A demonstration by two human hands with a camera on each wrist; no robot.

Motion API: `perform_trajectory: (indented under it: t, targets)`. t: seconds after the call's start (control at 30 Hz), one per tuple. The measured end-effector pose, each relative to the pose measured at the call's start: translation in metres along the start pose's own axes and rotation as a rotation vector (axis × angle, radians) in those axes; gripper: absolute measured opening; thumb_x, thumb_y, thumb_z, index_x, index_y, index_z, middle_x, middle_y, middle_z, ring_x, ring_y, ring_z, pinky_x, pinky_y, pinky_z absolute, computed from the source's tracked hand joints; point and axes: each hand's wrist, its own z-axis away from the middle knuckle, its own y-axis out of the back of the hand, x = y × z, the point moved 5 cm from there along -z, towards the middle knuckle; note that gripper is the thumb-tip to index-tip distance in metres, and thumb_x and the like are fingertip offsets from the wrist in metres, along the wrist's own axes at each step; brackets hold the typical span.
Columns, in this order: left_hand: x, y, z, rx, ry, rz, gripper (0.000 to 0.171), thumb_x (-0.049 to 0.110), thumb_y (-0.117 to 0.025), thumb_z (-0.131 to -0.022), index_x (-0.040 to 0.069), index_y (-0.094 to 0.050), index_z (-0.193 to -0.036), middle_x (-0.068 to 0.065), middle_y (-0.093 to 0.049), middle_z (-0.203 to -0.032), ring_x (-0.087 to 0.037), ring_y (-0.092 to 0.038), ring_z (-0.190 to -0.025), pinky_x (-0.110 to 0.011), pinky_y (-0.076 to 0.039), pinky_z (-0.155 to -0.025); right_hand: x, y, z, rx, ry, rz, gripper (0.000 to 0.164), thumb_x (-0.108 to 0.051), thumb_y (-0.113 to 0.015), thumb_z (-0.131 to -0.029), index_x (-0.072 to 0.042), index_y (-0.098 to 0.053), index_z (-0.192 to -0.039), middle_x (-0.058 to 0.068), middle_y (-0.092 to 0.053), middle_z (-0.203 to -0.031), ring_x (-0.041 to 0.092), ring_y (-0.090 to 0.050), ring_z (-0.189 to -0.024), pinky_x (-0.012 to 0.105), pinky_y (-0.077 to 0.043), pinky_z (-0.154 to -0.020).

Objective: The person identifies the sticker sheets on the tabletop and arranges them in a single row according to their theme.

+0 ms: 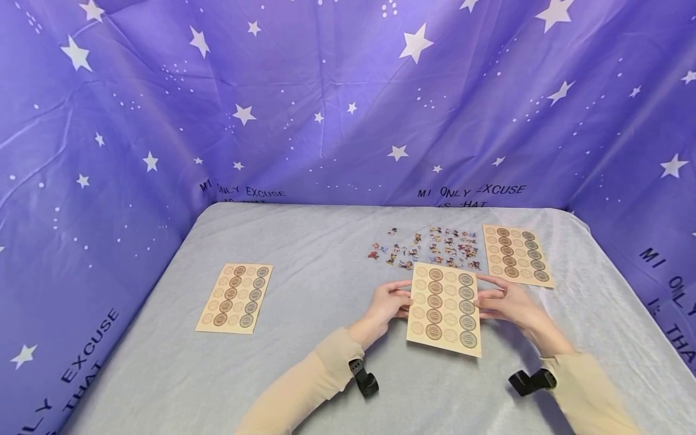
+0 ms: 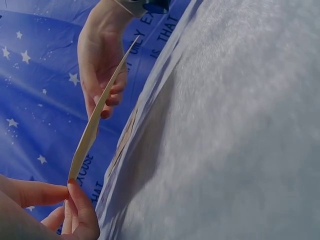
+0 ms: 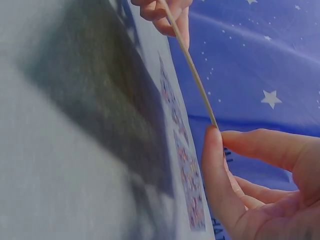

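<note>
The table (image 1: 304, 235) is covered by grey plush cloth (image 1: 163, 374); back and both sides are enclosed by purple drapes (image 1: 326, 142) printed with white stars (image 1: 415, 43) and black lettering (image 1: 266, 193).

A tan sheet (image 1: 450, 308), printed with four columns of round seals, two pale, one brown and one grey, hangs tilted above the counter (image 1: 315, 241), printed face toward the head camera, its opposite sides pinched by the left hand (image 1: 385, 302) and right hand (image 1: 510, 307).
</note>
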Motion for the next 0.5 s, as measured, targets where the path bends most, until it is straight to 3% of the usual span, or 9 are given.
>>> perform_trajectory:
  t: [0.03, 0.1, 0.17, 0.27, 0.5]
  targets:
    - [0.000, 0.003, 0.000, 0.005, 0.002, -0.002, 0.043, -0.013, -0.055, -0.070, 0.001, -0.060, -0.110, -0.006, -0.066, -0.077, -0.007, -0.053, -0.050, -0.022, -0.050, -0.049, -0.001, -0.003, -0.001, -0.002, -0.007, -0.008, 0.065, -0.003, -0.063, -0.077, -0.012, -0.033, -0.134, 0.000, -0.067, -0.081, 0.017, -0.065, -0.075, 0.034, -0.052, -0.068]
    - [0.001, 0.007, 0.001, 0.011, 0.007, -0.002, 0.043, -0.012, -0.055, -0.071, 0.001, -0.060, -0.111, -0.006, -0.065, -0.077, -0.007, -0.053, -0.050, -0.022, -0.050, -0.049, -0.008, -0.012, -0.002, 0.010, -0.026, 0.019, 0.074, -0.001, -0.061, -0.078, 0.000, -0.018, -0.139, -0.001, -0.066, -0.081, 0.017, -0.064, -0.074, 0.034, -0.053, -0.068]
    - [0.003, 0.012, 0.001, 0.020, 0.018, -0.001, 0.043, -0.012, -0.056, -0.071, 0.002, -0.060, -0.111, -0.005, -0.065, -0.078, -0.007, -0.053, -0.050, -0.022, -0.050, -0.049, -0.008, -0.016, -0.005, 0.022, -0.047, 0.036, 0.078, 0.000, -0.060, -0.078, 0.005, -0.012, -0.138, -0.001, -0.066, -0.081, 0.018, -0.064, -0.074, 0.035, -0.053, -0.069]
    - [0.007, 0.018, 0.005, 0.024, 0.023, 0.004, 0.043, -0.012, -0.055, -0.072, 0.002, -0.060, -0.112, -0.006, -0.065, -0.080, -0.008, -0.054, -0.052, -0.022, -0.050, -0.050, -0.008, -0.023, -0.008, 0.040, -0.070, 0.060, 0.080, 0.001, -0.060, -0.076, 0.006, -0.009, -0.138, -0.002, -0.065, -0.080, 0.017, -0.064, -0.073, 0.035, -0.053, -0.069]
    - [0.009, 0.035, 0.006, 0.031, 0.023, 0.014, 0.045, -0.011, -0.055, -0.072, 0.002, -0.058, -0.115, -0.003, -0.064, -0.078, -0.007, -0.054, -0.054, -0.020, -0.049, -0.048, -0.012, -0.040, -0.013, -0.005, -0.029, -0.003, 0.083, 0.000, -0.064, -0.074, 0.008, -0.010, -0.137, 0.001, -0.065, -0.080, 0.018, -0.064, -0.072, 0.035, -0.053, -0.068]
